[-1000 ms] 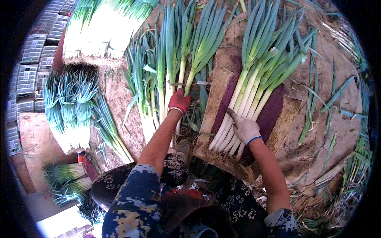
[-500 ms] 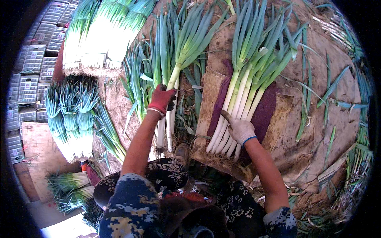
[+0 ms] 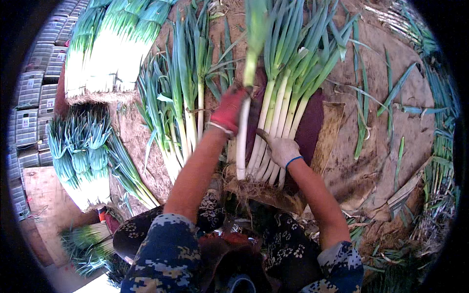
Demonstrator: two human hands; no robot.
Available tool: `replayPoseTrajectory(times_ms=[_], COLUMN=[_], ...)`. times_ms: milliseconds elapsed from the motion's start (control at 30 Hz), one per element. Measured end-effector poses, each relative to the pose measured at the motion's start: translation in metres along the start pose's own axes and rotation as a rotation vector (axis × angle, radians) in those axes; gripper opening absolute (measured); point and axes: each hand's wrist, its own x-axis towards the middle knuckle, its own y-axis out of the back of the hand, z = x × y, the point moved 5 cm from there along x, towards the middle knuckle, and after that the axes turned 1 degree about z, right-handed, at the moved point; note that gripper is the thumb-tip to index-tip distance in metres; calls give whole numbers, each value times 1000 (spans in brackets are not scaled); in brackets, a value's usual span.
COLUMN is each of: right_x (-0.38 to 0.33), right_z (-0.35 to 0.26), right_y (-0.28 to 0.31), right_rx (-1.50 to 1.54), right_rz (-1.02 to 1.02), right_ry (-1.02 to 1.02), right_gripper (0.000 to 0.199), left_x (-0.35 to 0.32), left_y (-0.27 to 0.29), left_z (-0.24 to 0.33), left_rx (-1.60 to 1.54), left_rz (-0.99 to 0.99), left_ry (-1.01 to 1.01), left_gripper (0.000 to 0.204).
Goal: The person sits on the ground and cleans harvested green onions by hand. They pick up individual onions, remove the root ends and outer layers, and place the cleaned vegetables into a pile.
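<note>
My left hand, in a red glove with a dark palm side, is closed round a single long green onion. That stalk hangs upright, root end toward me, just left of a fanned bunch of green onions. The bunch lies on a dark purple cloth, white stems near me and leaves away. Across its lower stems rests my right hand, in a pale glove with a blue cuff edge. One dark-stained finger stretches over the stems; the others are partly hidden, curled against them.
Loose green onions lie left of my left forearm. Further left are tied bundles, with larger ones beyond. Stacked grey crates line the left edge. Leaf scraps litter the brown ground sheet at right.
My left hand has moved right with the green onion, from the loose stalks to beside the bunch. My right hand stays on the bunch. The whole view has shifted slightly.
</note>
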Motion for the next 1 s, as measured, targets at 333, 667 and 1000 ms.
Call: replayPoseTrajectory(times_ms=[333, 667, 1000], right_x=[7, 11, 3], right_z=[9, 8, 5], right_y=[-13, -19, -12], right_rx=[-25, -16, 55], right_rz=[68, 15, 14], right_ry=[57, 23, 44], right_gripper=[61, 60, 68], left_x=[32, 14, -38], left_y=[-6, -17, -22], left_z=[-123, -105, -134], left_rx=[929, 1549, 1207], left_rz=[-79, -178, 113], left_ry=[-136, -100, -168], left_gripper=[54, 46, 67])
